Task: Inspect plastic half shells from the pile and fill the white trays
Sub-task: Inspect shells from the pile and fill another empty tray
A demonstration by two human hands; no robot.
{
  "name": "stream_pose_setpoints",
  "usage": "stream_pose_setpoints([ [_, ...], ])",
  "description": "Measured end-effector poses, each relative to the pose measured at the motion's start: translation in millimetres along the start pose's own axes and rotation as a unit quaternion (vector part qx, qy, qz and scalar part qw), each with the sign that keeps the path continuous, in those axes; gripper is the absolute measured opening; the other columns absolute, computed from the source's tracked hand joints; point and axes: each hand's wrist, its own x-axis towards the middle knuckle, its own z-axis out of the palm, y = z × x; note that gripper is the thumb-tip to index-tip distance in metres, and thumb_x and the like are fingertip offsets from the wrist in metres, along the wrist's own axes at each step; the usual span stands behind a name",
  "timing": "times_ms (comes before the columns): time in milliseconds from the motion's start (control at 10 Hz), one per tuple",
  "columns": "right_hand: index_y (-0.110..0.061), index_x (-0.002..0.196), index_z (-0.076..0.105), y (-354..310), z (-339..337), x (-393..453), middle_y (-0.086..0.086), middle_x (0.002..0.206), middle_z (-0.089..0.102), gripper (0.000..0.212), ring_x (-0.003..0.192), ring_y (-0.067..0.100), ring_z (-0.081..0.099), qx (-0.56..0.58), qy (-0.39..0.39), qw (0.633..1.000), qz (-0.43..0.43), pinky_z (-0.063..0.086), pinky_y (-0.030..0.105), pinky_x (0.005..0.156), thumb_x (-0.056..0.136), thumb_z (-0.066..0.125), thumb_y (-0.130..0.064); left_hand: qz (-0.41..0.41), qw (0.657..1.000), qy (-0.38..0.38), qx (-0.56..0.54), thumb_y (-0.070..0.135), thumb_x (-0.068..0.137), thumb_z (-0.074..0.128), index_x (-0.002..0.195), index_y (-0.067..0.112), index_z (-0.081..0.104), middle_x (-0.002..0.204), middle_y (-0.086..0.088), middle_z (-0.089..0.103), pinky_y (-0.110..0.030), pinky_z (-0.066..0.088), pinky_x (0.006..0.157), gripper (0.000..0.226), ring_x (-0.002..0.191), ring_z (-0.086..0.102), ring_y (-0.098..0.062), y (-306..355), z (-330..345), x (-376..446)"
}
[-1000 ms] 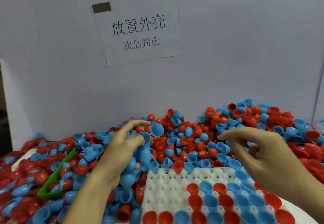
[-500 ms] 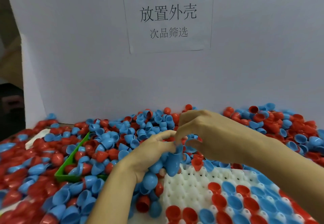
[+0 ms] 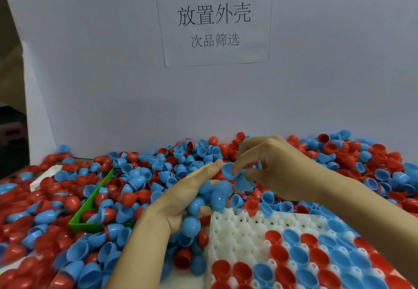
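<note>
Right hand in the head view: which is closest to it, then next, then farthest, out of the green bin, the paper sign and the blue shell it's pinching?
From the right hand:
1. Blue shell, pinched in its fingers.
2. Green bin, lower left in the pile.
3. Paper sign, up on the back wall.

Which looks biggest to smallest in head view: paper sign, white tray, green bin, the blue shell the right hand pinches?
1. Paper sign
2. White tray, partly cut off by the frame and nearer the camera, so the top two are unsure
3. Green bin, mostly buried
4. Blue shell
</note>
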Motion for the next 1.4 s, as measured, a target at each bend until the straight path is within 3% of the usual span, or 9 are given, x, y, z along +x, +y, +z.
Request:
stream_pose_setpoints([
  [200, -0.026, 0.094, 0.078, 14, -2, -32, -0.018, 0.073, 0.061, 0.025, 0.076, -0.002, 0.059, 0.033, -0.023, 0.999, 0.035, 0.046, 0.011, 0.067, 0.084, 0.070, -0.005, 0.036, 0.993, 0.106, -0.035, 0.059, 0.044, 0.095, 0.127, 0.024, 0.062, 0.102, -0.018, 0.072, -0.018, 0.039, 0.034, 0.096, 0.067, 0.049, -0.025, -7, -9, 15],
  [400, -0.016, 0.090, 0.074, 15, 51, -51, 0.000, 0.089, 0.069, 0.013, 0.081, 0.019, 0.063, -0.057, -0.207, 0.973, 0.089, 0.058, 0.038, 0.071, 0.084, 0.062, -0.017, 0.029, 0.993, 0.116, -0.023, 0.044, 0.074, 0.084, 0.123, 0.025, 0.066, 0.114, -0.020, 0.070, -0.017, 0.042, 0.037, 0.056, 0.044, 0.057, -0.010, -9, -2, 11],
  [700, 0.001, 0.077, 0.065, 13, 72, -51, 0.019, 0.082, 0.064, 0.015, 0.062, 0.026, 0.049, -0.041, -0.259, 0.958, 0.118, 0.047, 0.038, 0.058, 0.086, 0.057, -0.009, 0.050, 0.994, 0.089, -0.033, 0.033, 0.082, 0.069, 0.130, 0.021, 0.059, 0.096, -0.018, 0.074, -0.017, 0.040, 0.035, 0.051, 0.052, 0.062, -0.016, -4, 6, 10],
  [800, -0.004, 0.100, 0.071, 18, 63, -51, 0.012, 0.097, 0.072, 0.019, 0.085, 0.026, 0.067, -0.018, -0.253, 0.960, 0.116, 0.060, 0.041, 0.078, 0.092, 0.056, -0.011, 0.052, 0.995, 0.081, -0.042, 0.028, 0.089, 0.068, 0.131, 0.021, 0.059, 0.100, -0.019, 0.073, -0.017, 0.041, 0.035, 0.044, 0.058, 0.065, -0.020, -4, 4, 10],
  [1000, -0.034, 0.120, 0.062, 23, 43, -40, -0.005, 0.095, 0.072, 0.022, 0.083, 0.010, 0.069, 0.141, 0.033, 0.980, 0.136, 0.059, 0.029, 0.078, 0.099, 0.056, -0.035, 0.050, 0.998, 0.027, -0.029, 0.029, 0.083, 0.072, 0.129, 0.026, 0.062, 0.113, -0.026, 0.069, -0.020, 0.045, 0.039, 0.047, 0.064, 0.069, -0.024, -4, 1, 12],
  [1100, -0.039, 0.126, 0.058, 17, 45, -34, -0.012, 0.104, 0.071, 0.035, 0.089, 0.004, 0.071, 0.291, 0.062, 0.941, 0.162, 0.060, 0.027, 0.076, 0.092, 0.062, -0.047, 0.043, 0.998, -0.019, 0.037, 0.035, 0.083, 0.072, 0.132, 0.033, 0.061, 0.125, -0.027, 0.064, -0.031, 0.049, 0.056, 0.050, 0.078, 0.071, -0.029, -5, 2, 13],
  [1200, -0.032, 0.106, 0.071, 14, 50, -32, -0.012, 0.094, 0.076, 0.013, 0.086, 0.002, 0.072, 0.323, 0.095, 0.930, 0.146, 0.058, 0.019, 0.071, 0.094, 0.066, -0.030, 0.033, 0.996, -0.037, 0.075, 0.039, 0.081, 0.074, 0.137, 0.033, 0.057, 0.132, -0.031, 0.058, -0.040, 0.040, 0.074, 0.058, 0.084, 0.069, -0.030, -6, 2, 13],
  [1300, -0.030, 0.096, 0.074, 15, 57, -34, -0.014, 0.085, 0.076, 0.010, 0.080, 0.003, 0.072, 0.370, 0.139, 0.903, 0.167, 0.055, 0.012, 0.068, 0.095, 0.064, -0.029, 0.039, 0.996, -0.038, 0.076, 0.036, 0.083, 0.071, 0.137, 0.036, 0.057, 0.124, -0.025, 0.065, -0.037, 0.044, 0.069, 0.056, 0.083, 0.068, -0.031, -5, 4, 13],
  [1400, -0.024, 0.096, 0.074, 17, 60, -34, -0.011, 0.081, 0.076, 0.017, 0.073, 0.005, 0.072, 0.430, 0.205, 0.846, 0.238, 0.055, 0.015, 0.063, 0.096, 0.061, -0.036, 0.050, 0.998, -0.017, 0.040, 0.027, 0.083, 0.069, 0.132, 0.033, 0.061, 0.109, -0.021, 0.069, -0.024, 0.047, 0.042, 0.050, 0.072, 0.070, -0.030, -1, 6, 11],
])
